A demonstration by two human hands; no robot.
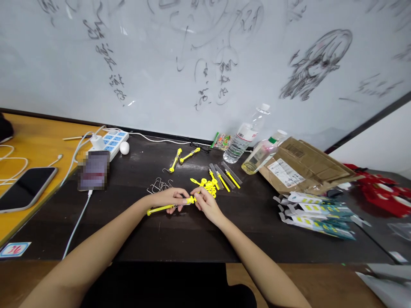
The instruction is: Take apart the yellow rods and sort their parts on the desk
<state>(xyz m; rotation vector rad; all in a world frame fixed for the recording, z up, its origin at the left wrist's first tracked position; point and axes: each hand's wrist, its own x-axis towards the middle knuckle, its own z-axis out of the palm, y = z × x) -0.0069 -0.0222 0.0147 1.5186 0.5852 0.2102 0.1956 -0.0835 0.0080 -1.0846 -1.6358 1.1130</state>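
Note:
My left hand (169,197) is closed around a clear tube with a yellow plunger-like rod (160,209) sticking out to the left. At the tube's other end, my right hand (206,204) pinches a yellow fitting (191,199) between thumb and fingers. Just behind my hands lies a pile of small yellow plastic parts (210,185). Bent metal wire hooks (159,185) lie behind my left hand. Farther back are two yellow tube pieces (175,160), one with a wire hook at its end. Several clear tubes with yellow rods (221,176) lie to the right of the pile.
A water bottle (244,139), a bottle of yellowish liquid (261,154) and a cardboard box (298,167) stand at back right, with flattened cartons (317,216) before the box. A plugged-in phone (93,171), power strip (112,141) and cables are on the left. A whiteboard (144,77) rises behind.

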